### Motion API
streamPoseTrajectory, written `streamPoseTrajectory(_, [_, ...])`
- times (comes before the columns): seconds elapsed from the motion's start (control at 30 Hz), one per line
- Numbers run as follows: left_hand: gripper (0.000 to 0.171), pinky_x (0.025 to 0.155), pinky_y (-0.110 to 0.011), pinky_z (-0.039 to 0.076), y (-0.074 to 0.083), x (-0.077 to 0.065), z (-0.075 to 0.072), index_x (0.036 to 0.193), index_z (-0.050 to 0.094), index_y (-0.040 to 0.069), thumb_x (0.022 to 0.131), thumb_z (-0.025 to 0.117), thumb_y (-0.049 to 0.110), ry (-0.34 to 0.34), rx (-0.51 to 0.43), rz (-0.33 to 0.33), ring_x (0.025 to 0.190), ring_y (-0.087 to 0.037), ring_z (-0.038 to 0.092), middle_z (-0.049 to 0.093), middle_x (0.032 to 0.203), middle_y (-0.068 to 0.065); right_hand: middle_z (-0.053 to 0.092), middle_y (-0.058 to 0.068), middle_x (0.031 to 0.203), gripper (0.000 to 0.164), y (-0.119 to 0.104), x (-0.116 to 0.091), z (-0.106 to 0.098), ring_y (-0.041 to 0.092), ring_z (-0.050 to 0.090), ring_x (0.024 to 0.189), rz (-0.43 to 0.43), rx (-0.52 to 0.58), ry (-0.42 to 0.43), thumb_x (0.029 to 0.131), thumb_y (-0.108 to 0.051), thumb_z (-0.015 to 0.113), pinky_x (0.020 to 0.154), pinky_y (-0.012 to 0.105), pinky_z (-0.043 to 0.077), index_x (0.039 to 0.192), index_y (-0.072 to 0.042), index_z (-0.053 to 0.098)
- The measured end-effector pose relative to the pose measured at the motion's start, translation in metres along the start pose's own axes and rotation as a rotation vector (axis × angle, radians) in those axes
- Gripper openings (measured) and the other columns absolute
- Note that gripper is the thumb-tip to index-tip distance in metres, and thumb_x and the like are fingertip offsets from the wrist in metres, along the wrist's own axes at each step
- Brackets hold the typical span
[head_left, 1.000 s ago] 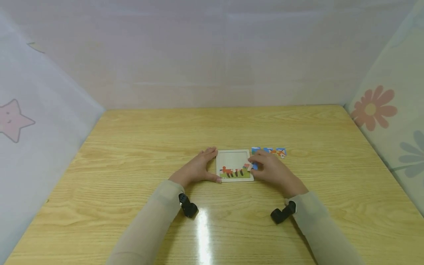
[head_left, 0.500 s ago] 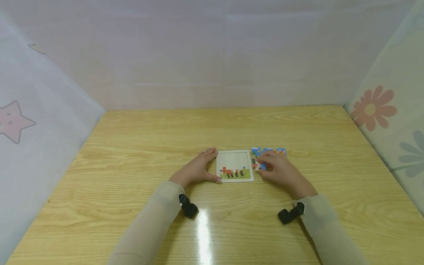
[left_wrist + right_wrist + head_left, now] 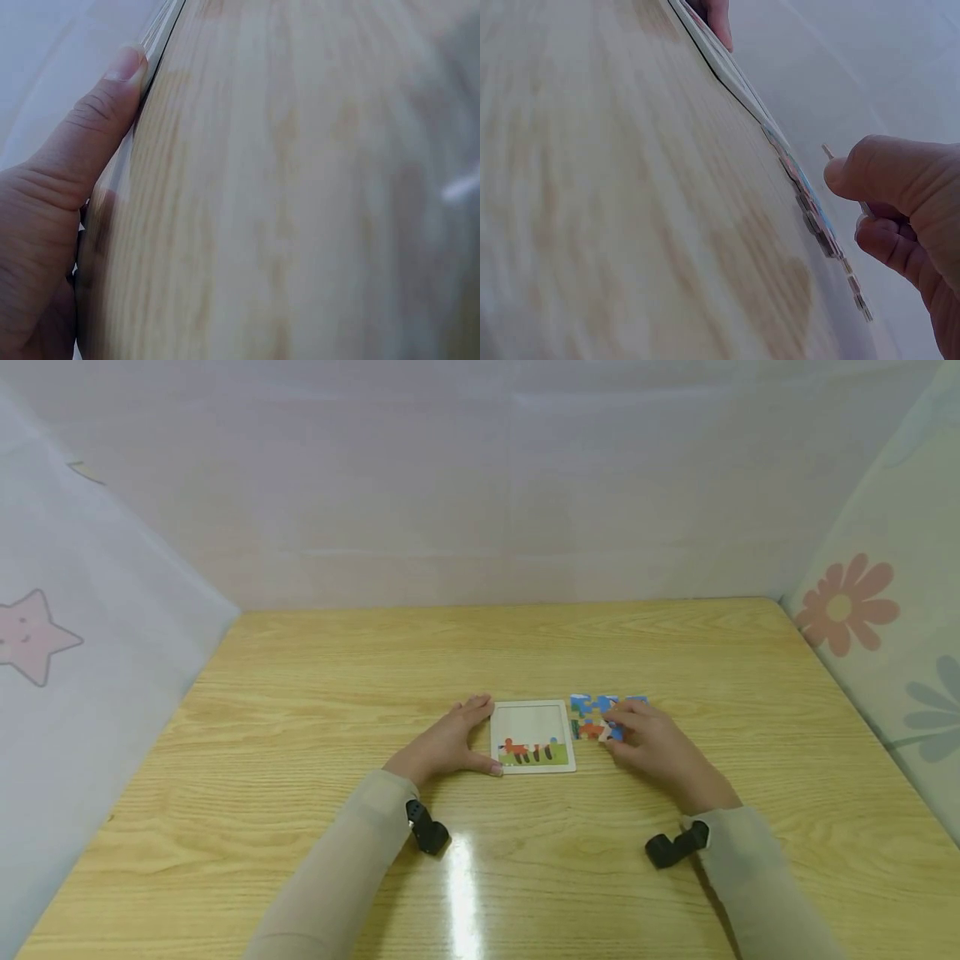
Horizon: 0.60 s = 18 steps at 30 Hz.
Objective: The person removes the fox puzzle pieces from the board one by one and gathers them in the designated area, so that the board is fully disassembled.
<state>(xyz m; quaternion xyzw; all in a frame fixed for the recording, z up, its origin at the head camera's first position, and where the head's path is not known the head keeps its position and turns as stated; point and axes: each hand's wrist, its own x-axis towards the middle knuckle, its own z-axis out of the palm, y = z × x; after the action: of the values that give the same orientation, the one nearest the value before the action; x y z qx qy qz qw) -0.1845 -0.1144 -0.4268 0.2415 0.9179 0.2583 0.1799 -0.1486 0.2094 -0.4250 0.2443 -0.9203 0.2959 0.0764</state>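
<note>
A square puzzle tray (image 3: 528, 724) with a pale rim lies mid-table. Its lower strip shows a fitted row of picture pieces in green, red and black; bare backing shows above. My left hand (image 3: 447, 741) rests at the tray's left side, thumb stretched to the near corner and fingers at the far one. To the tray's right, my right hand (image 3: 654, 745) pinches a small puzzle piece (image 3: 827, 151) between thumb and fingers, raised over loose puzzle pieces (image 3: 583, 704). The fingers hide most of the held piece and part of the loose ones.
The wooden table (image 3: 315, 677) stretches out on all sides of the tray. Pale cloth (image 3: 480, 485) walls it in at the back and both sides. Each wrist wears a black camera (image 3: 427, 828).
My right hand has moved right with the piece, from the tray's right edge to over the loose pieces, uncovering some of them. The left hand has stayed in place.
</note>
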Motion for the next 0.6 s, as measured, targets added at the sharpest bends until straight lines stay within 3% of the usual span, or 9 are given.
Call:
streamPoseTrajectory(0.13, [0.11, 0.115, -0.043, 0.012, 0.0, 0.0, 0.0, 0.149, 0.021, 0.014, 0.063, 0.075, 0.058, 0.001, -0.003, 0.0, 0.142, -0.027, 0.005, 0.009, 0.156, 0.001, 0.057, 0.008, 0.11, 0.038, 0.003, -0.003, -0.004, 0.019, 0.051, 0.086, 0.058, -0.021, -0.043, 0.082, -0.012, 0.068, 0.073, 0.035, 0.048, 0.117, 0.0, 0.063])
streamPoseTrajectory(0.3, [0.11, 0.115, -0.043, 0.012, 0.001, -0.001, 0.0, 0.149, 0.021, 0.014, 0.064, 0.075, 0.058, 0.002, -0.009, -0.005, 0.142, -0.029, 0.005, 0.008, 0.156, 0.001, 0.054, 0.005, 0.108, 0.038, 0.01, -0.009, -0.009, 0.015, 0.048, 0.081, 0.111, -0.026, -0.067, 0.085, -0.013, 0.063, 0.068, 0.031, 0.046, 0.121, -0.001, 0.061])
streamPoseTrajectory(0.6, [0.11, 0.115, -0.043, 0.012, 0.0, 0.0, 0.0, 0.149, 0.022, 0.014, 0.064, 0.074, 0.06, 0.008, 0.008, 0.001, 0.142, -0.027, 0.006, 0.01, 0.156, 0.0, 0.054, 0.008, 0.105, 0.034, 0.022, -0.016, -0.016, 0.017, 0.05, 0.082, 0.067, -0.048, -0.042, 0.084, -0.007, 0.064, 0.068, 0.034, 0.047, 0.117, 0.003, 0.062])
